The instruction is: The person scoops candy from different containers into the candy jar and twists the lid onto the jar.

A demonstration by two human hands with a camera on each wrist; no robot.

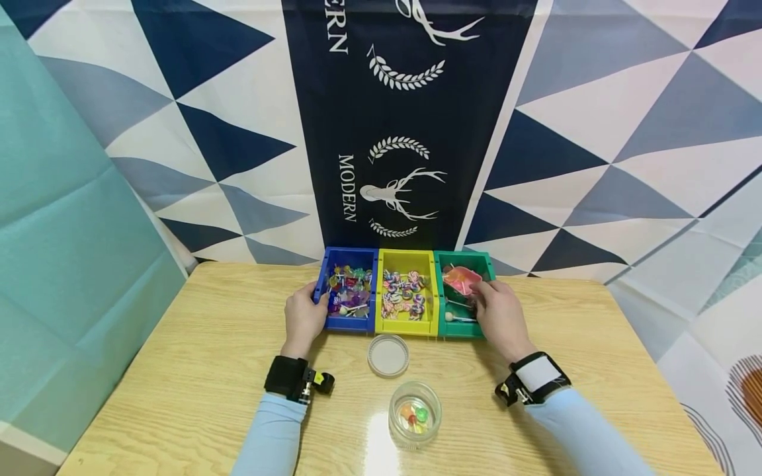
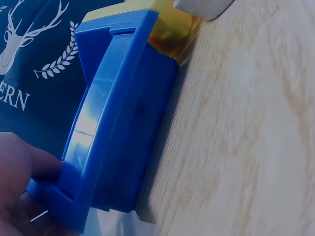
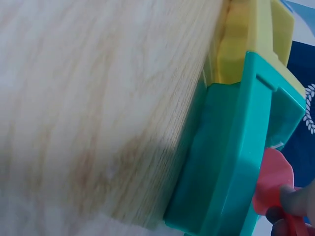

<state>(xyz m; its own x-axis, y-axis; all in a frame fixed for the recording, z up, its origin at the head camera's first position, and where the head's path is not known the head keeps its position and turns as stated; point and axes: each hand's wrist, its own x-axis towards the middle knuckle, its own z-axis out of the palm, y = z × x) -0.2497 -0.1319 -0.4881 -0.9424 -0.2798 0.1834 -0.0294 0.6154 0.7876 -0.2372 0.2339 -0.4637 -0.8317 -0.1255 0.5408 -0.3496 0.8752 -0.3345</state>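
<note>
I find three bins standing side by side on the table [image 1: 226, 363]: blue bin [image 1: 351, 324], yellow bin [image 1: 407, 326] and green bin [image 1: 461, 329]. All contain sweets. On my feed the right hand [image 1: 503, 320] pinches the handle of the pink scoop [image 1: 460, 279], its grip narrow; the scoop is within the green bin, and I cannot tell what it carries. The left hand [image 1: 305, 317] grips the blue bin by its outer rim. I note a lid [image 1: 388, 356] lying flat just before the yellow bin and, nearer the head camera, an upright clear jar [image 1: 411, 441] with a few coloured sweets inside.
</note>
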